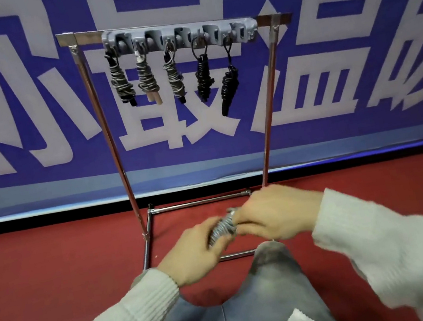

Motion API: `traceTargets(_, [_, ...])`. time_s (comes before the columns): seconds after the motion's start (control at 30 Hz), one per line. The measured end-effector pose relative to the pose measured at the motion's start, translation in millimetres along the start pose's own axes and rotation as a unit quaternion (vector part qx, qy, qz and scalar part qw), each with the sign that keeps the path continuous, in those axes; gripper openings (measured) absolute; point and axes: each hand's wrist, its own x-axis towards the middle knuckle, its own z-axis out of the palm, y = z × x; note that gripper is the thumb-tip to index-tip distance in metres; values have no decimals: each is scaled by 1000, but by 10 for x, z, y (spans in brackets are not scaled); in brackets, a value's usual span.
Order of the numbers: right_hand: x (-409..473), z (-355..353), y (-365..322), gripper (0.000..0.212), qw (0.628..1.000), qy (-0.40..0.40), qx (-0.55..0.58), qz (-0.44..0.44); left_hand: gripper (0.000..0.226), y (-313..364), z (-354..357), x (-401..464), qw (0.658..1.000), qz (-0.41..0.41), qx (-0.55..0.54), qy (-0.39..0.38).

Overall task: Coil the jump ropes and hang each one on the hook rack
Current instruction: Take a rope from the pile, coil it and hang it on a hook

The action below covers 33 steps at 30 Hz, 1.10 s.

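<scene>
1. Head view, near the bottom: a person in a pale ribbed sweater and jeans works over a red floor; the left hand point(192, 251) curls round one end of a grey jump rope bundle point(222, 230), and the right hand point(276, 214) pinches its other end; both are closed on it, the fingers partly blurred.
2. Head view, behind: a grey hook rack point(180, 37) sits atop a chrome stand point(268, 122) before a blue banner; five coiled ropes hang there, three grey on the left point(146, 77) and two black on the right point(228, 86); the rightmost hook looks free.
3. Judged handling: the cord seems light, springy and prone to unwinding; best gripped around the wrapped middle, lifted by a loop.
</scene>
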Motion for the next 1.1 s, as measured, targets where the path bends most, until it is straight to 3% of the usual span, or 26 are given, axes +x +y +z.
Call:
traceTargets(0.07, [58,-162,119,17,988,-50,141,-39,34,122,-26,-115,993,62,14,-103])
traceTargets(0.17, [87,-152,260,9,934,-66,348,-56,31,376,-98,-294,980,125,-1,-154])
traceTargets(0.23, [65,-9,253,6,882,-48,464,-59,34,491,-122,-402,983,138,-45,-116])
traceTargets(0.3, [54,133,175,7,803,27,593,-45,31,530,-152,-411,967,167,-187,-51])
traceTargets(0.37, [56,275,30,17,697,114,707,-23,37,480,-131,-368,927,137,-348,21])
traceTargets(0.43, [70,382,-192,5,621,206,756,18,42,457,-43,-329,886,91,-450,71])
traceTargets(0.5, [102,463,-380,10,561,254,785,60,37,472,30,-287,859,69,-498,100])
traceTargets(0.57, [149,531,-514,14,509,293,806,81,32,413,87,-232,868,40,-476,137])
traceTargets(0.63, [218,584,-564,11,500,323,793,129,48,308,112,-163,904,1,-399,154])
traceTargets(0.73, [321,645,-574,5,557,324,742,184,49,218,157,-127,962,-3,-196,189])
traceTargets(0.83, [357,666,-577,6,582,320,720,201,42,202,166,-119,974,-17,-50,219])
traceTargets(0.9, [351,664,-573,4,597,339,701,193,31,214,182,-125,970,-32,-50,235])
traceTargets(1.0, [319,614,-565,6,644,327,676,146,5,253,157,-118,950,-82,-164,254])
traceTargets(1.07, [295,592,-552,16,648,285,698,109,16,238,116,-145,941,-84,-210,253])
traceTargets(1.1, [283,584,-537,23,642,262,714,92,32,214,90,-159,939,-72,-235,240])
